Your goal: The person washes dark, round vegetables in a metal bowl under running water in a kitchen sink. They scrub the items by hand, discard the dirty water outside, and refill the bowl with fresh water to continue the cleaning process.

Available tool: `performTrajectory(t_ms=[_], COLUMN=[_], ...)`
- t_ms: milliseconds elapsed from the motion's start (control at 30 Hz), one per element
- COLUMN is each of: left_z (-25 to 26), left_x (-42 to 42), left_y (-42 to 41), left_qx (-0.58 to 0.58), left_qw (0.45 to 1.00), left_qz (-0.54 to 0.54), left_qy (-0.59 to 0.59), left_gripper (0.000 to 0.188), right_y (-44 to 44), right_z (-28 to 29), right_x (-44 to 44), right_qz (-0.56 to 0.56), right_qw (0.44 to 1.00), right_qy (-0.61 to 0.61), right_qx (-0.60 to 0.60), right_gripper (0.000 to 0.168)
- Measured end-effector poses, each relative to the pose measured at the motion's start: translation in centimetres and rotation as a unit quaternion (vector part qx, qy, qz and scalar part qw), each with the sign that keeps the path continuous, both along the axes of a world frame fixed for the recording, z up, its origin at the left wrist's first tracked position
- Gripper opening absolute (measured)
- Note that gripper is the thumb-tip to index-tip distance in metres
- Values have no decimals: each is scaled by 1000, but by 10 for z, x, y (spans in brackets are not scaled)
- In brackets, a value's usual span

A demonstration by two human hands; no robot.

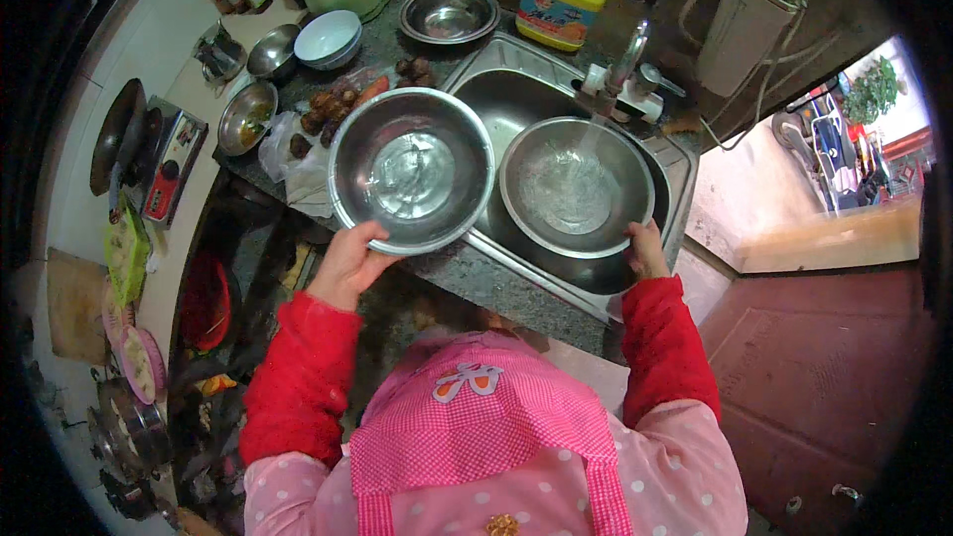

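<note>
My left hand (350, 264) grips the near rim of a metal basin (411, 171), which is held at the left of the sink; its shiny inside shows a bright round bottom. With my right hand (646, 249) I hold the near right rim of a second metal basin (577, 187) in the stainless steel sink (495, 100). A stream from the faucet (629, 59) runs into this second basin, and water stands in it. Some fingers of both hands are hidden under the rims.
Brownish root vegetables (327, 108) and a carrot (372, 91) lie behind the left basin. Metal bowls (450, 13), a white bowl (327, 37) and a yellow detergent jug (563, 0) stand at the back. A gas stove (173, 164) is at left, a reddish door (811, 357) at right.
</note>
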State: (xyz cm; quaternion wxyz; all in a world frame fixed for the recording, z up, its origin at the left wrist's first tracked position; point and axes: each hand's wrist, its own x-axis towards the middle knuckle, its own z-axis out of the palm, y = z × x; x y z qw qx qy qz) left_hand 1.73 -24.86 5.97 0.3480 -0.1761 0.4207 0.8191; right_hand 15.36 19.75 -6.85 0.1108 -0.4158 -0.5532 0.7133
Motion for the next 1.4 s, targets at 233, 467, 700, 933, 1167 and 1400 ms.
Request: performTrajectory(t_ms=[233, 467, 700, 933, 1167, 1400], left_z=[-81, -135, -140, -138, -110, -82], left_x=[-44, -29, 6, 11, -8, -30], left_y=[112, 197, 260, 270, 239, 159], left_qx=[-35, -36, -8, 43, 18, 12], left_qw=[999, 991, 980, 968, 981, 991], left_qz=[-14, -105, -145, -155, -91, -68], left_qy=[-33, -76, -139, -194, -170, -112], left_gripper=[53, 59, 46, 46, 43, 41], right_y=[31, 21, 9, -38, -40, 3], right_z=[109, 207, 237, 270, 249, 92], right_x=[55, 60, 45, 47, 82, 57], right_qz=[-11, -1, 64, 117, 36, 49], right_qw=[995, 968, 880, 671, 644, 906], right_qy=[37, 43, 46, 6, -34, 33], right_qx=[88, 245, 469, 732, 763, 420], right_gripper=[44, 52, 66, 70, 68, 52])
